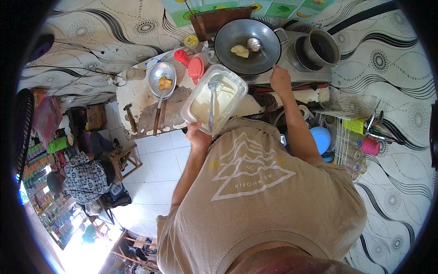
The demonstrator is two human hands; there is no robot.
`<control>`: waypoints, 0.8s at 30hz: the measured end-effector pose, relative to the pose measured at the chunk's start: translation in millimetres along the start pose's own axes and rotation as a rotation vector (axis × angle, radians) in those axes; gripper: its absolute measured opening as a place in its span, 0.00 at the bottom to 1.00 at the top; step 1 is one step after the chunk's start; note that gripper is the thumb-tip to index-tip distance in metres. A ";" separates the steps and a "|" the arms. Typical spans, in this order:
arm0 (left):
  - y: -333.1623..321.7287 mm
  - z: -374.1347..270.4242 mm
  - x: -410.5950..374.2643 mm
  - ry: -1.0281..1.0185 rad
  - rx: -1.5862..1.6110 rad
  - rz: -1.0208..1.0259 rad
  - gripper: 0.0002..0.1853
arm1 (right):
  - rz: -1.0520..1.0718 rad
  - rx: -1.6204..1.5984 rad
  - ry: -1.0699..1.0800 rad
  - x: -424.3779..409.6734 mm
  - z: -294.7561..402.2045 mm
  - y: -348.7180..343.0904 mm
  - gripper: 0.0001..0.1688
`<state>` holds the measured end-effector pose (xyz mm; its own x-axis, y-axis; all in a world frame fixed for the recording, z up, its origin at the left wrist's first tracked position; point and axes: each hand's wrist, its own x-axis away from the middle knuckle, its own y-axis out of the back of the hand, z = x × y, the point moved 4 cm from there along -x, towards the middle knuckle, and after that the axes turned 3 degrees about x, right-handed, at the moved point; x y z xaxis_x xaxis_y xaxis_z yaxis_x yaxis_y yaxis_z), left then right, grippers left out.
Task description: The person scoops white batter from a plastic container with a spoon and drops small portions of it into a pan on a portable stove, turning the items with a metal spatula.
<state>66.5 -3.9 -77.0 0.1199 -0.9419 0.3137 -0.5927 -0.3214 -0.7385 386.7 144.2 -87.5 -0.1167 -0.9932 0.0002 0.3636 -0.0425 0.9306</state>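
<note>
My left hand (199,137) grips the near end of a clear plastic container (243,85) of pale batter, with a metal spoon (211,102) lying in it. Past the container's right side, my right hand (281,80) is closed at the near rim of a dark wok (232,65); whether it holds a thin handle there is unclear. Inside the wok are a pale yellow piece of batter or food (240,51) and a whitish, shiny round thing (254,44), perhaps a utensil's head. A perforated metal skimmer (153,77) left of the container holds a golden fried piece (165,83).
The wok stands on a stove (308,77), beside a metal pot (308,46). A red bottle (182,57), a red plastic lid or container (196,67), a yellow-lidded jar (192,42) and a hammer (130,118) are on the worn counter (142,90). A person (87,174) sits at the left.
</note>
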 end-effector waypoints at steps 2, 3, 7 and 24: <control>-3.2 -1.2 0.4 0.003 0.000 0.000 0.39 | -0.012 -0.015 0.017 -1.0 -1.4 -0.5 0.19; -1.2 -0.4 0.5 0.013 0.006 -0.013 0.39 | -0.039 -0.012 0.014 -0.1 -1.0 -0.8 0.19; 7.9 3.3 -0.8 0.015 0.014 -0.050 0.39 | -0.006 0.048 -0.051 -1.2 -2.3 -1.7 0.19; 3.1 -1.0 -1.1 0.041 -0.005 -0.013 0.39 | -0.055 0.007 0.067 -2.3 -2.4 -2.4 0.23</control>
<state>63.7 -3.7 -79.0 0.0948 -0.9328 0.3478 -0.5949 -0.3332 -0.7314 388.3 146.4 -90.6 -0.0745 -0.9944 -0.0755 0.3515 -0.0970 0.9311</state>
